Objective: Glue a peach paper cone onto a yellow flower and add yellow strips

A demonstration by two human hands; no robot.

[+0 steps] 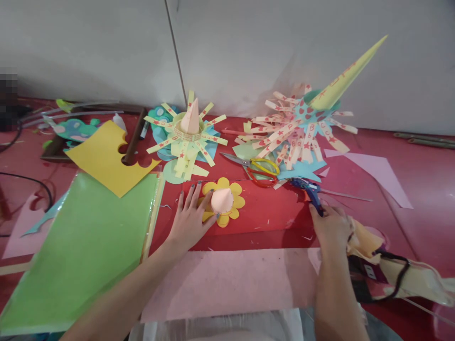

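Observation:
My left hand lies with fingers spread on a yellow paper flower, touching the small pink paper cone that stands at its middle. The flower rests on a red paper sheet. My right hand is closed around the handle of a blue glue gun, whose nozzle points left over the red sheet. The gun's black cord trails off to the right.
Scissors with yellow and red handles lie behind the red sheet. Two finished paper flowers with strips stand at the back, a smaller one and a larger one with a tall cone. A green sheet stack, yellow paper and pink paper lie around.

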